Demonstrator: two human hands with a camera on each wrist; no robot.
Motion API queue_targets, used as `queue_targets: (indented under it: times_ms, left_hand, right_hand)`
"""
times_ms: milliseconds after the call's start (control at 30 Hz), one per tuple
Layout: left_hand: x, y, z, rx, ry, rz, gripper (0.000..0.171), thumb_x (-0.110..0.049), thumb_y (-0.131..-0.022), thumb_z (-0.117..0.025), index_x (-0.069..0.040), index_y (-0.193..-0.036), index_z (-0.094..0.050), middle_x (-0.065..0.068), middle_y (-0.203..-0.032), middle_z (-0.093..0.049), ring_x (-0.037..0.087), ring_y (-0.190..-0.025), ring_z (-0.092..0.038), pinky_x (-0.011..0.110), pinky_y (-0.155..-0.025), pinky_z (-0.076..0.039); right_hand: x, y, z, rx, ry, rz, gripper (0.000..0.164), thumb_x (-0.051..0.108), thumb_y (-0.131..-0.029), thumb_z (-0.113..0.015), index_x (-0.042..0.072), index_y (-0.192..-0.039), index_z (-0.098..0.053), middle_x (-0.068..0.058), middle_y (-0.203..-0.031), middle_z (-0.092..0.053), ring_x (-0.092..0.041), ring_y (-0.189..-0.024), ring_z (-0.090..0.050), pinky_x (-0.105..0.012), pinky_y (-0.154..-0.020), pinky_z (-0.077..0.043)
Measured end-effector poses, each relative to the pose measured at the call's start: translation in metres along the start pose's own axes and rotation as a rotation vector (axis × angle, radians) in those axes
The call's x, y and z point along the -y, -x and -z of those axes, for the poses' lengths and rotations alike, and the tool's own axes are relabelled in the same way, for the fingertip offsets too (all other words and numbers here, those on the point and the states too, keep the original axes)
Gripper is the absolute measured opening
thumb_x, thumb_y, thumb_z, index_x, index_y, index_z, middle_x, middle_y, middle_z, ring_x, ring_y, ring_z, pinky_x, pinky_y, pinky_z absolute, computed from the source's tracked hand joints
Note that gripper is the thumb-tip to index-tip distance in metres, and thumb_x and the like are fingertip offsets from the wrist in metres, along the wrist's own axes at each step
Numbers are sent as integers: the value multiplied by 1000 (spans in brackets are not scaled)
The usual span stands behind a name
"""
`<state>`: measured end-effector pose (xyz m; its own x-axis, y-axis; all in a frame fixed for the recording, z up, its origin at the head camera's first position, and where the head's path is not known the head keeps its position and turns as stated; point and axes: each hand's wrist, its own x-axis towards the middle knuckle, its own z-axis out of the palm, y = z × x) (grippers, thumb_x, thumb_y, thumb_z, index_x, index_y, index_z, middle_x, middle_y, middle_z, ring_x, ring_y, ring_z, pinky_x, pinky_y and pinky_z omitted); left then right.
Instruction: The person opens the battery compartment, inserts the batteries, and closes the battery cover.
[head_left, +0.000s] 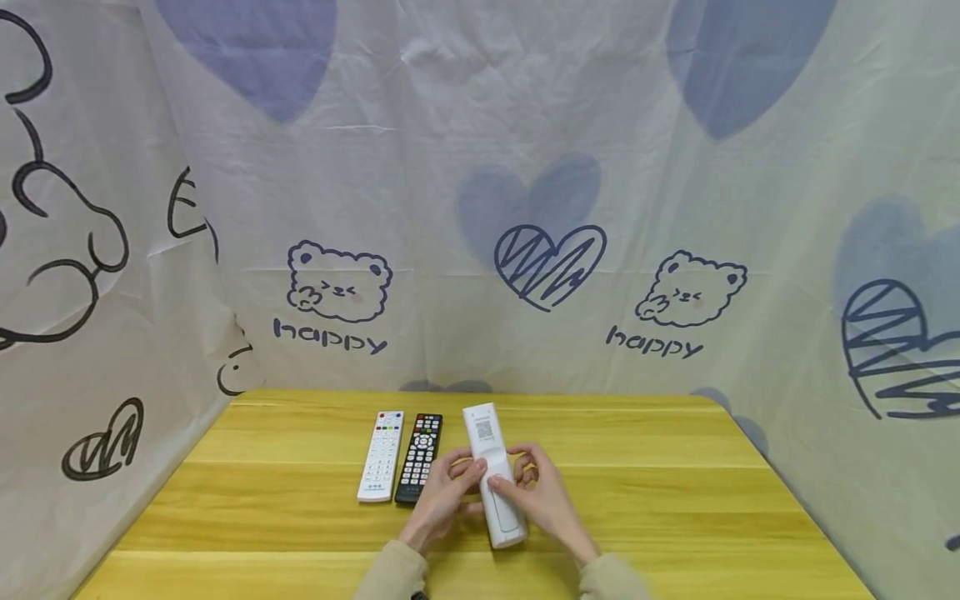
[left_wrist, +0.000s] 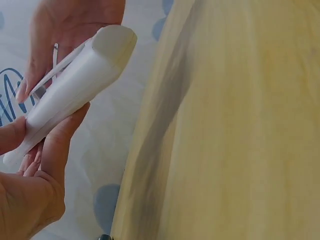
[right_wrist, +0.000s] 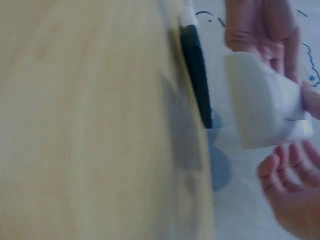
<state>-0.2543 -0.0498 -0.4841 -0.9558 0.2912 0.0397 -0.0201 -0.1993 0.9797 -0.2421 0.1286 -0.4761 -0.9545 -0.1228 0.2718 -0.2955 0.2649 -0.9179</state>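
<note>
A white remote control point(head_left: 487, 442) lies back side up between both hands, tilted above the table, its label toward the far end. My left hand point(head_left: 447, 493) grips it from the left, thumb on its back and fingers underneath. On the near half, the thumb of my right hand point(head_left: 546, 500) presses on the battery cover point(head_left: 506, 510). In the left wrist view that cover point(left_wrist: 62, 65) stands slightly raised at the thumb's end, over a dark gap. The other fingers of the right hand point(right_wrist: 297, 195) are loosely bent beside the remote in the right wrist view.
To the left, another white remote point(head_left: 381, 458) and a black remote point(head_left: 420, 458) lie side by side, buttons up. The wooden table point(head_left: 675, 492) has a patterned cloth point(head_left: 442, 192) hanging behind it and on both sides.
</note>
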Motion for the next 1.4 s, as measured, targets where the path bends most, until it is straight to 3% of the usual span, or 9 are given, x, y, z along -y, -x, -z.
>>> queue_targets:
  times_ms: [100,200,333,500,900,1100,1200,1400]
  left_hand:
    - [-1,-1,0,10,15,6,49,-18,-103,-57,10,-141,-43,27,-127,-65,17,-91,-73,37,-78,-65]
    - [-2,-1,1,27,28,13,49,-19,-103,-56,9,-141,-42,25,-127,-66,17,-91,-73,36,-78,-65]
    - [-3,1,1,39,32,17,51,-20,-104,-56,9,-142,-40,25,-128,-65,17,-92,-73,36,-79,-65]
    - [-4,1,1,46,21,17,52,-21,-104,-56,9,-144,-39,27,-131,-63,18,-94,-73,37,-80,-65]
    - [-5,-2,0,45,34,16,50,-19,-103,-57,9,-142,-41,23,-125,-68,16,-91,-73,35,-78,-65]
    - [-4,-1,1,57,42,12,52,-19,-103,-57,9,-142,-40,21,-125,-68,17,-92,-72,36,-80,-65]
    - [-3,-1,2,59,46,17,51,-19,-103,-58,9,-142,-41,19,-123,-69,16,-91,-73,35,-79,-65]
    - [1,-1,3,66,53,6,52,-19,-102,-59,10,-141,-41,13,-117,-72,14,-89,-72,31,-75,-65]
  right_hand:
    - [-6,2,-4,-67,5,166,29,4,-81,-81,2,-105,-65,-14,-85,-60,-7,-67,-50,-14,-57,-43]
    - [-13,2,-5,-72,15,316,15,2,-82,-79,4,-92,-69,-15,-85,-60,-8,-71,-51,-18,-57,-45]
    - [-16,1,-3,-42,9,379,10,3,-84,-78,8,-87,-70,-14,-84,-59,-19,-71,-51,-27,-57,-45]
    - [-16,1,-2,-22,-7,358,8,4,-87,-75,7,-87,-68,-15,-86,-58,-31,-74,-47,-35,-62,-42]
    - [-11,2,-5,-120,95,319,12,8,-83,-80,14,-81,-70,-6,-87,-59,-21,-85,-49,-33,-67,-41]
    - [-12,2,-2,-11,-28,240,7,5,-89,-73,3,-93,-68,-13,-92,-55,-12,-81,-47,-21,-65,-43]
    - [-11,2,-2,18,-110,168,20,3,-90,-72,-3,-106,-61,-9,-91,-50,-5,-82,-46,-14,-65,-41]
    - [-11,1,-3,43,-212,64,46,-3,-88,-71,-8,-125,-43,1,-84,-45,-3,-78,-52,-15,-73,-47]
